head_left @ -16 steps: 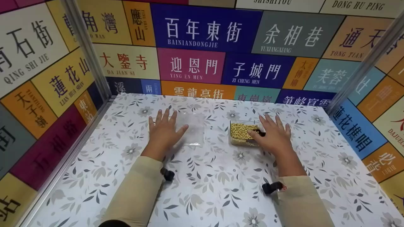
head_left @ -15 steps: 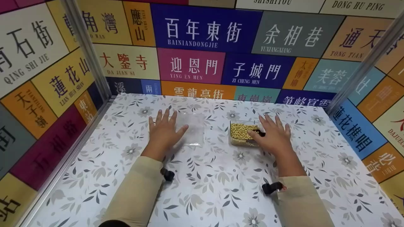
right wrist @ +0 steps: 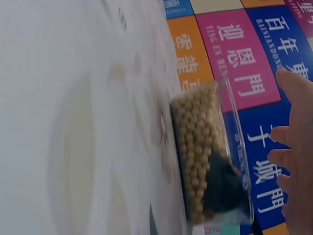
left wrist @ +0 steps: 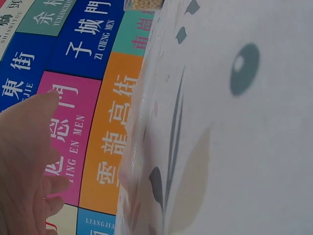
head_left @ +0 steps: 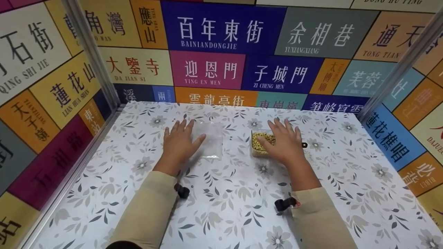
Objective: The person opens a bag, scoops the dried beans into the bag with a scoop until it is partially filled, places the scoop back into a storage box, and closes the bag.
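My left hand [head_left: 179, 145] is open, fingers spread, at the left edge of a flat, clear plastic piece [head_left: 213, 141], which looks like a bag. In the left wrist view the thumb and fingers hold nothing. Over a clear box [right wrist: 234, 127] of yellow soybeans [head_left: 260, 141], my right hand [head_left: 285, 141] spreads its fingers and covers the box's right part. A black scoop-like thing [right wrist: 222, 186] sits among the beans in the right wrist view. Its black handle end [head_left: 304, 145], with a hole in it, pokes out to the right of the hand.
A white tabletop [head_left: 221, 207] with a grey leaf and flower print spreads between the hands and toward me. Colourful sign-covered panels [head_left: 221, 31] stand behind and at both sides. A metal post [head_left: 91, 52] marks the left back corner.
My right hand has moved left over the soybean box, and the black handle end now shows on its right. The left hand keeps its place; the head view shifts slightly.
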Demonstrator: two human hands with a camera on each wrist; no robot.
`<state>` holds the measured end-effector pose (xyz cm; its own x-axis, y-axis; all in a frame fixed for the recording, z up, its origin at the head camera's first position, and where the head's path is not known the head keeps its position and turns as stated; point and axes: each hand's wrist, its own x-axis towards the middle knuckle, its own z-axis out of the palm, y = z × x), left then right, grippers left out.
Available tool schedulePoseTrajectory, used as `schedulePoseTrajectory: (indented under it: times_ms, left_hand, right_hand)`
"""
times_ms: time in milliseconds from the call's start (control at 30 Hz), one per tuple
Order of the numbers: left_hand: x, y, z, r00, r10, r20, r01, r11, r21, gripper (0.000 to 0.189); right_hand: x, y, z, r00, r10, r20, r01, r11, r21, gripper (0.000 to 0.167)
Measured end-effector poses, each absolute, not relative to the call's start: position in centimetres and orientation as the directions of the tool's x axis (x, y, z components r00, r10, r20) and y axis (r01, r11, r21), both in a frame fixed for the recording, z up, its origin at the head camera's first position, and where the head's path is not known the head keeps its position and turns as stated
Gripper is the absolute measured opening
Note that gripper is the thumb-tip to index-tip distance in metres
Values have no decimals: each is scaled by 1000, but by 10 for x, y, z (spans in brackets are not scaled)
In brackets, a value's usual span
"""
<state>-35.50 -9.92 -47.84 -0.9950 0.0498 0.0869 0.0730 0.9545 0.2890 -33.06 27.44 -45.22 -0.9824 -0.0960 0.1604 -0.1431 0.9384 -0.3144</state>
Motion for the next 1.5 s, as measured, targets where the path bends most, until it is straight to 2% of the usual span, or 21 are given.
schedulePoseTrajectory:
  times_ms: [167, 433, 567, 733, 967, 1100, 1300, 1500]
  left_hand:
    - [-356, -114, -479, -995, 48, 87, 70, 961, 268, 99]
    - [-357, -139, -479, -999, 13, 34, 24, 943, 331, 99]
    - [-358, -144, -481, -1000, 2, -19, -6, 901, 433, 99]
    - [-356, -142, -482, -993, 58, -104, -16, 800, 599, 98]
    - [-356, -137, -478, -967, 121, -224, -80, 689, 720, 99]
    - [-356, -136, -475, -956, 139, -260, -111, 649, 753, 95]
    - [-355, -134, -473, -948, 146, -284, -142, 604, 785, 87]
    - [-354, -135, -475, -935, 145, -324, -212, 502, 838, 88]
  right_hand:
    - [-333, 236, -451, -979, -123, 163, -172, 927, -333, 93]
    - [-333, 184, -445, -969, -177, 170, -226, 914, -338, 102]
    - [-334, 169, -443, -970, -185, 155, -230, 901, -368, 101]
    - [-334, 160, -448, -982, -181, 60, -186, 848, -495, 103]
    - [-335, 152, -465, -975, -210, -76, -74, 626, -776, 87]
    - [-337, 147, -475, -963, -238, -125, 0, 465, -885, 79]
    - [-337, 138, -483, -952, -257, -169, 85, 306, -948, 71]
    - [-332, 133, -486, -947, -262, -184, 165, 94, -982, 69]
